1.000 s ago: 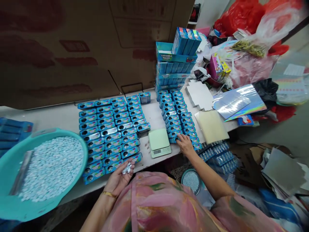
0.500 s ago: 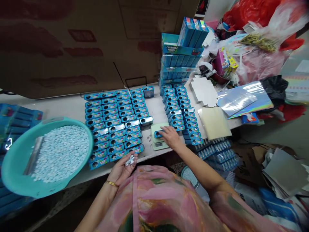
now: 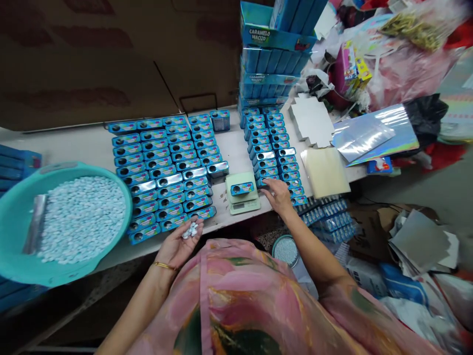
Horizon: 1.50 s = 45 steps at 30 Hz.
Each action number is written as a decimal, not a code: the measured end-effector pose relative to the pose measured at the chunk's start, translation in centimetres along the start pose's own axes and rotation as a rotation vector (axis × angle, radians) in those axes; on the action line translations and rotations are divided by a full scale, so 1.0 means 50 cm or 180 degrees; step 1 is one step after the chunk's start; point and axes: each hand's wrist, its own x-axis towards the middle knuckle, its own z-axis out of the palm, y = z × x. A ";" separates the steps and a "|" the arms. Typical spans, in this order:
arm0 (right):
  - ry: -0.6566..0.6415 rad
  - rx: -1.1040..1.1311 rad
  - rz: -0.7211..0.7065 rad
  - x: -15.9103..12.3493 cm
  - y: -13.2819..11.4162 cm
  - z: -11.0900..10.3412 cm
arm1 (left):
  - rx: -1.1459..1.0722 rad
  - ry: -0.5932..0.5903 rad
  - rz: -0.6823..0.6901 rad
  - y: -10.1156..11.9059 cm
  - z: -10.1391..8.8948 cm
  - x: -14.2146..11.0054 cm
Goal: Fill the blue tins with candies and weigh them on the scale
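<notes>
My left hand [image 3: 181, 241] is palm up by the table's front edge, its fingers curled around a small heap of pale blue candies [image 3: 190, 230]. My right hand [image 3: 279, 195] is at the near end of a double row of blue candy boxes [image 3: 265, 156], thumb and fingers closed around the nearest box [image 3: 261, 182], which the hand mostly covers. Between my hands, one blue candy box [image 3: 242, 189] lies on a pale green scale [image 3: 244, 204], untouched. Left of the scale is a larger block of blue boxes [image 3: 170, 172] with dark round spots on their faces.
A turquoise basin [image 3: 127, 197] of candies, with a metal scoop [image 3: 36, 224], stands at left. Stacked display cartons [image 3: 266, 64] rise at the back against large brown cardboard [image 3: 111, 64]. White card [image 3: 312, 121], yellowish sheets [image 3: 327, 172] and plastic bags [image 3: 399, 79] lie at right.
My right hand has let go of the box on the scale and moved right to the nearest box of the double row. My left hand still holds the candies. The view has shifted slightly.
</notes>
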 end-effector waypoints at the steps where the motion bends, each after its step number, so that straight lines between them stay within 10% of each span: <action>1: -0.0034 -0.0019 -0.0036 0.003 -0.003 0.001 | -0.0009 0.0010 -0.0019 -0.002 0.001 -0.001; 10: -0.0202 0.0061 -0.0209 0.029 -0.028 0.015 | 0.0184 -0.0052 -0.0017 -0.015 0.014 -0.009; 19: -0.1223 0.0562 -0.1223 -0.016 -0.213 0.056 | 0.0769 -0.1057 -0.0049 -0.058 0.093 0.030; 29: -0.1384 0.0913 -0.0896 0.082 -0.131 0.055 | 0.1625 -0.1135 0.0192 -0.046 0.201 0.067; 45: -0.0628 0.0937 0.0072 0.071 -0.097 0.075 | 0.5156 -0.0829 0.2779 -0.031 0.238 0.125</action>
